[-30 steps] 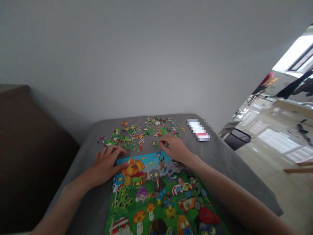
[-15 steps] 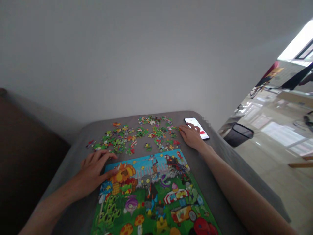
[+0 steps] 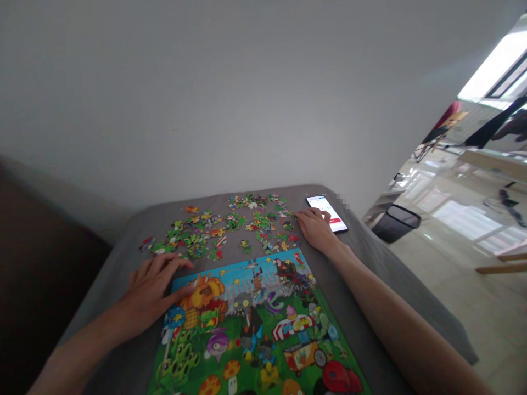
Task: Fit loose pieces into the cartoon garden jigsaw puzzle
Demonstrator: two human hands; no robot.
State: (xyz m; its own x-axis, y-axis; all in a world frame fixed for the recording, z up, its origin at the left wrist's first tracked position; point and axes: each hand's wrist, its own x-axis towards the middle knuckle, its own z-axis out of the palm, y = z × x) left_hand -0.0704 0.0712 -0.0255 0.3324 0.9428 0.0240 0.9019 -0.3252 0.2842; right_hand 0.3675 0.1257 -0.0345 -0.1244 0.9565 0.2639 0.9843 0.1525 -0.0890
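Note:
A colourful cartoon picture board [image 3: 255, 329] lies flat on the grey cloth in front of me. My left hand [image 3: 158, 282] rests at its upper left corner, thumb on the board and the other fingers spread just beyond the edge. Loose jigsaw pieces [image 3: 193, 236] are scattered behind the board. My right hand [image 3: 319, 230] lies on the cloth at their right end, its fingers stretched out beside the outermost pieces. Its outer side partly covers a lit phone [image 3: 329, 211]. No piece can be made out in either hand.
A grey cloth [image 3: 127, 252] covers the table, which stands against a plain wall [image 3: 247, 99]. To the right, a dark mesh bin [image 3: 395, 222] stands on the shiny tiled floor [image 3: 448, 258]. A dark brown surface [image 3: 37, 263] fills the left side.
The whole view has shifted slightly. The fingers of my right hand have moved a little off the phone's screen. My left hand keeps its place on the board's corner.

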